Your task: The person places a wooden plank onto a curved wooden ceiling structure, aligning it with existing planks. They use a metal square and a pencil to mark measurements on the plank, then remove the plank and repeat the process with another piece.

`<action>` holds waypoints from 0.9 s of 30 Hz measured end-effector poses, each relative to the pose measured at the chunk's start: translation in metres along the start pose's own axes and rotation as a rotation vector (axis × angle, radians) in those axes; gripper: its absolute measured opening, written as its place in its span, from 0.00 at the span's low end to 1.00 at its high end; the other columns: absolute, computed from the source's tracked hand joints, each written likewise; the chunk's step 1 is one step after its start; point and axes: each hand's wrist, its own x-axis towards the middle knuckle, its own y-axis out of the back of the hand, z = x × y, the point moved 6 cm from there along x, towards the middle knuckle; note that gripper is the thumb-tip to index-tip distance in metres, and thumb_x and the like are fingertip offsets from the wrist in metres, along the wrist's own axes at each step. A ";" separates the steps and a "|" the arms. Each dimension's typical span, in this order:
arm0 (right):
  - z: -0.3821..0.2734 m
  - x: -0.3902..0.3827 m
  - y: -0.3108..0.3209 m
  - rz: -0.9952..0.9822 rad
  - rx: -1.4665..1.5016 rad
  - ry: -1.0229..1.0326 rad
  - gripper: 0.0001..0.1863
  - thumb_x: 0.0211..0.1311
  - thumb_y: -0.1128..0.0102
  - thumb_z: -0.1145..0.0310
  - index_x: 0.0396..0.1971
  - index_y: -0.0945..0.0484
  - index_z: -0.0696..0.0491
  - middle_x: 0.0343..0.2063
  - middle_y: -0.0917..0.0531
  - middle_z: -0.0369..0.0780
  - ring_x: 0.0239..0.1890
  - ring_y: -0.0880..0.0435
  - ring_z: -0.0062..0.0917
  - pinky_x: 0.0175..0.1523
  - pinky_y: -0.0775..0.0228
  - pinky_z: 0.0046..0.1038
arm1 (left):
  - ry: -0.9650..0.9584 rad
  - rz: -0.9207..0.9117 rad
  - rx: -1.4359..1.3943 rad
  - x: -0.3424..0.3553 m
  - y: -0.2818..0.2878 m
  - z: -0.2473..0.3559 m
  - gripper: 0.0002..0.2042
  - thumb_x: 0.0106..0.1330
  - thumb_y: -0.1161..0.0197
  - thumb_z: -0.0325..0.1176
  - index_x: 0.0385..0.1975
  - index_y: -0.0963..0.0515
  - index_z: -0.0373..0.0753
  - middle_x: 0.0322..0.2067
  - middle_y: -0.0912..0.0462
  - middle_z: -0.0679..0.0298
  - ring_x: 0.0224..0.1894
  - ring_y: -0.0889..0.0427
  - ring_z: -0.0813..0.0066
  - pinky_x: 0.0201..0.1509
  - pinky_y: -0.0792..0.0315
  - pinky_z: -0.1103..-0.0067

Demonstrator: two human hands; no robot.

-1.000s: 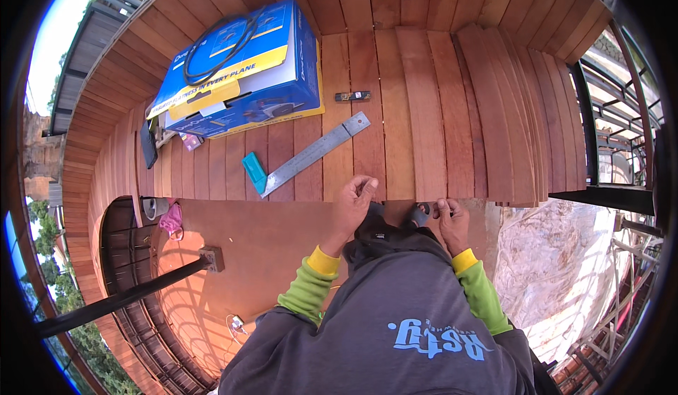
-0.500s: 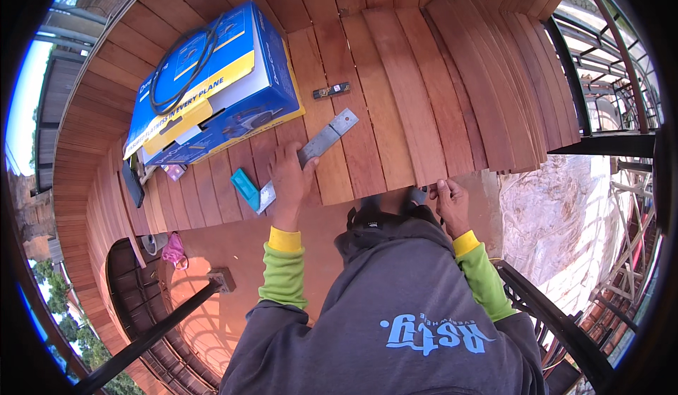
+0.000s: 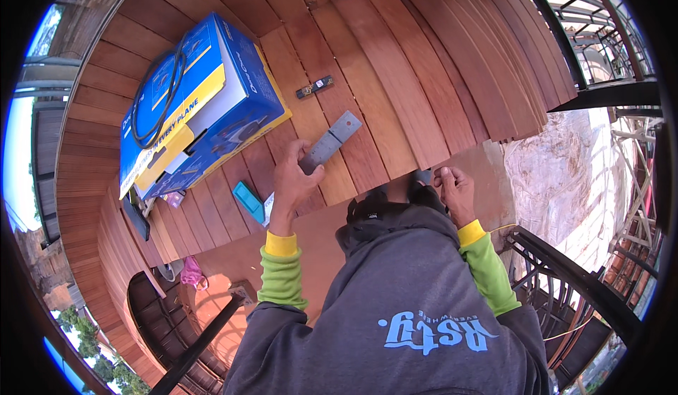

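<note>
Just left of centre in the head view, the square (image 3: 336, 137) is grasped by its blade in the left hand (image 3: 294, 184). Right of centre, the right hand (image 3: 455, 191) is held half-curled, contents unclear. Upper left is occupied by the box (image 3: 205, 111).

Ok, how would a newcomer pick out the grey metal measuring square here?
Start at the big blue-and-yellow cardboard box on the reddish-brown planks. Below and right of it in the picture, the left hand grips the flat grey metal square. Its teal handle sets it apart from the small, dark, bar-shaped object nearby.
</note>
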 end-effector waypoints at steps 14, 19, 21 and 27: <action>0.013 -0.018 0.019 0.104 -0.031 -0.004 0.15 0.70 0.47 0.64 0.32 0.19 0.61 0.21 0.20 0.34 0.25 0.25 0.14 0.32 0.35 0.19 | 0.013 -0.133 -0.308 0.002 -0.098 0.064 0.11 0.63 0.32 0.36 0.33 0.18 0.33 0.23 0.19 0.68 0.26 0.27 0.88 0.28 0.32 0.85; 0.007 -0.023 0.031 0.128 -0.050 0.009 0.15 0.70 0.47 0.66 0.32 0.19 0.62 0.20 0.20 0.35 0.26 0.25 0.15 0.34 0.33 0.20 | 0.041 -0.136 -0.210 -0.008 -0.120 0.093 0.08 0.61 0.31 0.33 0.30 0.17 0.34 0.21 0.20 0.68 0.24 0.27 0.87 0.27 0.32 0.84; 0.003 -0.023 0.035 0.133 -0.046 0.021 0.15 0.70 0.47 0.66 0.31 0.20 0.63 0.20 0.21 0.35 0.26 0.24 0.15 0.35 0.31 0.21 | -0.031 -0.092 -0.199 -0.010 -0.125 0.104 0.08 0.60 0.31 0.32 0.29 0.17 0.33 0.20 0.20 0.67 0.23 0.27 0.87 0.27 0.32 0.84; -0.013 -0.014 0.033 0.104 -0.027 0.072 0.14 0.69 0.45 0.66 0.30 0.21 0.62 0.19 0.21 0.35 0.26 0.24 0.16 0.36 0.30 0.21 | -0.102 -0.042 -0.223 -0.012 -0.140 0.110 0.07 0.60 0.31 0.31 0.30 0.17 0.33 0.20 0.20 0.67 0.23 0.26 0.85 0.27 0.31 0.83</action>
